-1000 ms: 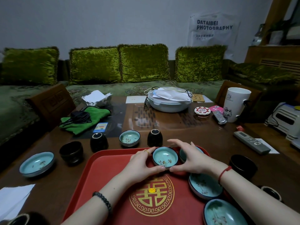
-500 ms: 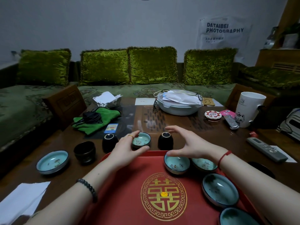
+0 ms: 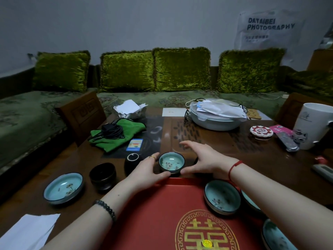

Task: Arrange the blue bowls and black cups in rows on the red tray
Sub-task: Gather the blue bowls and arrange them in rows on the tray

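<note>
A small blue bowl (image 3: 171, 162) stands on the wooden table just beyond the far rim of the red tray (image 3: 158, 213). My left hand (image 3: 148, 171) grips this bowl from its left, thumb along the front. My right hand (image 3: 202, 157) is at the bowl's right side with fingers stretched forward, its thumb by the bowl; it hides a black cup. On the tray's right stand three blue bowls (image 3: 222, 197) (image 3: 251, 201) (image 3: 275, 235). Left of the tray are a black cup (image 3: 133, 160), another black cup (image 3: 103, 175) and a wide blue bowl (image 3: 64, 187).
Farther back lie a green cloth with a coiled cable (image 3: 117, 134), a white lidded dish (image 3: 216, 118), a white mug (image 3: 313, 125), a coaster (image 3: 261, 131) and a remote (image 3: 286, 141). White paper (image 3: 27, 231) lies at the near left. A green sofa runs behind the table.
Both hands left the bowl set on the tray and reached forward past the rim. The left hand now grips the small blue bowl on the table. The view shifted forward.
</note>
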Demonstrator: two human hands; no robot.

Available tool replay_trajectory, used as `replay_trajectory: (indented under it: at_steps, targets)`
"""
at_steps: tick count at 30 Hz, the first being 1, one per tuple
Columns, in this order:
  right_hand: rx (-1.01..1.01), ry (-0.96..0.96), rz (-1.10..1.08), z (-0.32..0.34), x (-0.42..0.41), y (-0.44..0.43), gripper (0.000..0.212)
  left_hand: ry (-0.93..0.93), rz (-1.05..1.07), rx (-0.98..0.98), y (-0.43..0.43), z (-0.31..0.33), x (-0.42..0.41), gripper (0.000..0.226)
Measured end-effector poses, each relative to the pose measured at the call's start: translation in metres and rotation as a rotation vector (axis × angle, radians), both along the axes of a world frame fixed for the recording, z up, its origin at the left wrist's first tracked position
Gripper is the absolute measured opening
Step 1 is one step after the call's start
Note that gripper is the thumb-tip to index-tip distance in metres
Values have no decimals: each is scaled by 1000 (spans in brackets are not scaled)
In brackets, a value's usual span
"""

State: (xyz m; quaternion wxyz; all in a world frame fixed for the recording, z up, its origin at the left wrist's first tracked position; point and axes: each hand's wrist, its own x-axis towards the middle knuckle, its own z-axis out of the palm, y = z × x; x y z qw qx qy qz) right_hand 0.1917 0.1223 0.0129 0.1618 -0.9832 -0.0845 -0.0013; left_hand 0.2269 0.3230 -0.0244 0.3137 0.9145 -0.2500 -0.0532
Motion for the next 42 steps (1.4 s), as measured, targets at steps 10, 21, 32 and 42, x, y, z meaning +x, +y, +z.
replay_trajectory:
  at_steps: [10, 21, 32, 42]
  targets:
    - [-119, 80, -15, -15, 26, 8, 87, -33, -10, -72, -5, -7, 13, 65]
    - [146, -120, -33, 16, -3, 6, 90, -186, 26, -280, -3, 19, -7, 74]
    - [338, -203, -34, 53, -93, -10, 88, -258, -74, -377, -14, 60, -78, 71]
    - [305, -207, -92, 56, -172, -26, 87, -252, -153, -381, -26, 65, -143, 69]
